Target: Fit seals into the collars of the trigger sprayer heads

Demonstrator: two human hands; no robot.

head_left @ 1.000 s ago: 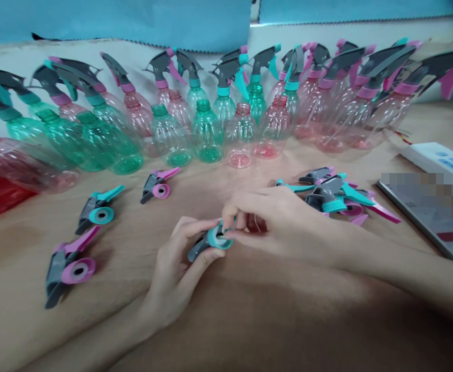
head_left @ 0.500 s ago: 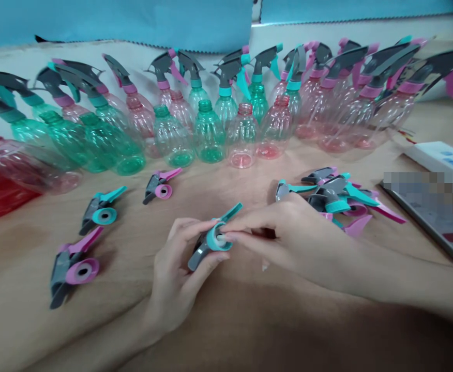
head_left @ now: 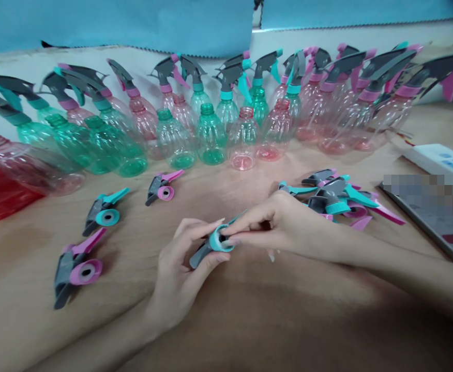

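My left hand is closed around a grey trigger spray head, its teal screw collar turned toward my right hand. A dark hole shows inside the collar. My right hand has its thumb and index finger at the collar's mouth, their tips partly inside it. Whatever those fingertips pinch is hidden. Left of my hands lie three loose spray heads: a teal-collared one, a near pink-collared one and a farther pink-collared one. Behind my right hand is a pile of spray heads.
Green bottles and pink bottles stand along the back, several topped with spray heads. One pink bottle leans at far left by a red plastic bag. At right are a phone-like device and a white box.
My right fingertips have pushed slightly into the collar, where a whitish piece showed before and a dark hole shows now. The view has shifted a little.
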